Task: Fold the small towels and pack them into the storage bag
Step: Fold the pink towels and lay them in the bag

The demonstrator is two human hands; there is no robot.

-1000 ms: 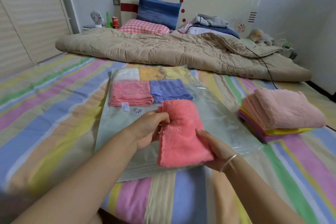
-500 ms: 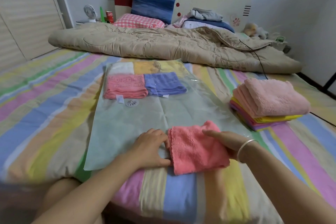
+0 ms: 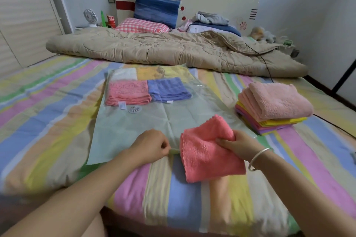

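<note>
A clear storage bag (image 3: 134, 127) lies flat on the striped bed, its open edge toward me. Inside its far end sit folded towels: a pink one (image 3: 128, 92), a blue one (image 3: 167, 89), with white and yellow ones behind. My right hand (image 3: 237, 143) grips a folded coral towel (image 3: 208, 152) by its right edge, just off the bag's near right corner. My left hand (image 3: 152, 145) pinches the bag's near edge between thumb and finger. A stack of folded towels (image 3: 273, 106), topped by a fluffy light pink one, waits at the right.
A beige quilt (image 3: 173, 50) lies rolled across the bed's far half, with pillows and clothes at the headboard. A black cable (image 3: 267, 65) runs from the quilt toward the right edge. A fan and a red can stand on the nightstand at the back left.
My right hand has lifted the coral towel's right edge and taken hold of it. My left hand left the towel and pinched the bag's near edge.
</note>
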